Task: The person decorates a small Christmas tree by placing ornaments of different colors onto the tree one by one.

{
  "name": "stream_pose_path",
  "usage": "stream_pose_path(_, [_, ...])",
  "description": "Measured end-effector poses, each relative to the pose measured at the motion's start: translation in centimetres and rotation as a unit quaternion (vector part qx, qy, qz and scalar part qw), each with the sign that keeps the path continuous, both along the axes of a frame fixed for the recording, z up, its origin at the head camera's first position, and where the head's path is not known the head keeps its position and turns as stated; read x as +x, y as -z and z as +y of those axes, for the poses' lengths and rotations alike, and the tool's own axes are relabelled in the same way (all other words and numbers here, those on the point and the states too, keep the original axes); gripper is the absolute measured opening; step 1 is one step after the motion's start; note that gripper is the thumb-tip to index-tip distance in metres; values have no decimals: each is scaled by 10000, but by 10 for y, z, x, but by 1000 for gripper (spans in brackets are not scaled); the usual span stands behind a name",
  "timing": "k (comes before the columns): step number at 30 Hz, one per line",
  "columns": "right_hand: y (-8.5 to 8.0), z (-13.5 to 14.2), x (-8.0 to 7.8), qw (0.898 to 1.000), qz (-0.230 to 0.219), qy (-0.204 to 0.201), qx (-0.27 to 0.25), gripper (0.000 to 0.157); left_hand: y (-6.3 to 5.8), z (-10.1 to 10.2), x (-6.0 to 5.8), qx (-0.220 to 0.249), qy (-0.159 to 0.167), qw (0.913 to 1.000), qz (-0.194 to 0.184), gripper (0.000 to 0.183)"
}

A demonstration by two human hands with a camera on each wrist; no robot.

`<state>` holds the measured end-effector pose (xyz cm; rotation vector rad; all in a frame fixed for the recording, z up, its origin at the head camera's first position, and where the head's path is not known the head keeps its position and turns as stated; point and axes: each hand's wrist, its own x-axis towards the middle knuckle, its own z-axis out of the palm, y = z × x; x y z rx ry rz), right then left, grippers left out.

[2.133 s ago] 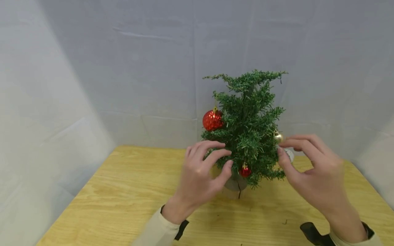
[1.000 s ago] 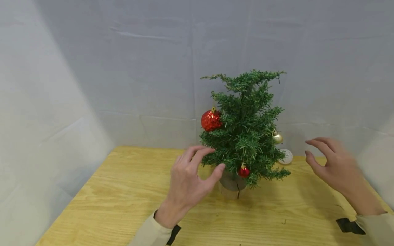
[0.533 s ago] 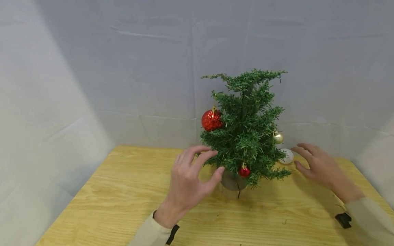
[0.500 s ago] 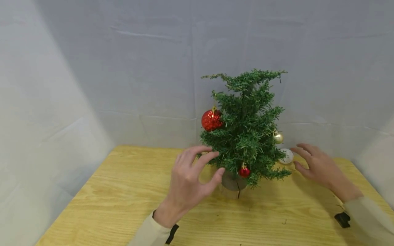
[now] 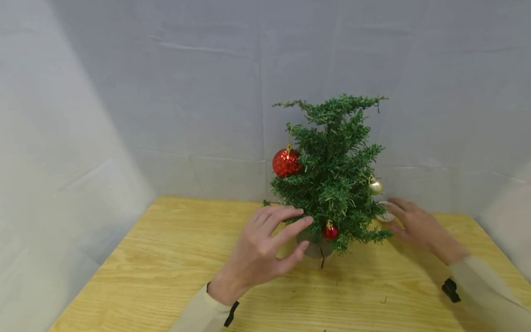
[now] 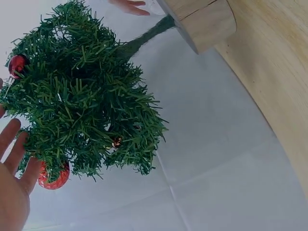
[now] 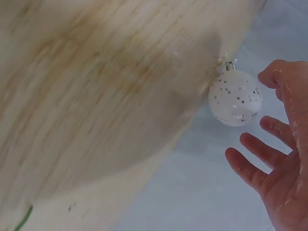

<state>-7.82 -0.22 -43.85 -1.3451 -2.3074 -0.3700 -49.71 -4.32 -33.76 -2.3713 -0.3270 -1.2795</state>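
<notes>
A small green Christmas tree (image 5: 336, 170) stands upright on its wooden base, which is partly behind my left hand (image 5: 257, 251). That hand hovers before the lower left branches, fingers spread and loosely bent, holding nothing. My right hand (image 5: 421, 230) reaches beside the tree to a white bauble (image 5: 386, 213) on the table. In the right wrist view the dotted white bauble (image 7: 235, 98) has a silver cap and lies beside my thumb and spread fingers, which are not curled round it. On the tree hang a large red bauble (image 5: 286, 162), a small red one and a gold bauble (image 5: 375, 186).
The wooden table (image 5: 166, 258) ends at a pale cloth backdrop (image 5: 199, 115) close behind the tree. A little hook-shaped scrap (image 5: 383, 299) lies near the front, and a thin dark strand runs down the tree's base.
My right hand has left the gold bauble on the tree, swung out to the right, then come back in lower to the white bauble. My left hand has drifted slightly left, then lower and right.
</notes>
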Motion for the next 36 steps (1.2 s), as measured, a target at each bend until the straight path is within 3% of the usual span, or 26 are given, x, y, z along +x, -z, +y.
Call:
stream_pose_path(8, [2,4,-1,9985,33,228,-494,48,2,0,0,33,-132,9999,-4,37])
stream_pose_path(15, [1,9,0,9960,368,332,-737,52,4,1,-3,-16,-235,9997,40,38])
stream_pose_path(23, [3,7,2,9969,392,366,-567,48,6,1,-6,-115,-244,9996,58,38])
stream_pose_path(30, [5,1,9,9940,514,561,-780,31,8,1,-7,-166,-231,9996,76,39])
stream_pose_path(36, [10,-8,15,9950,584,459,-671,33,8,0,-8,-166,-237,9996,63,39])
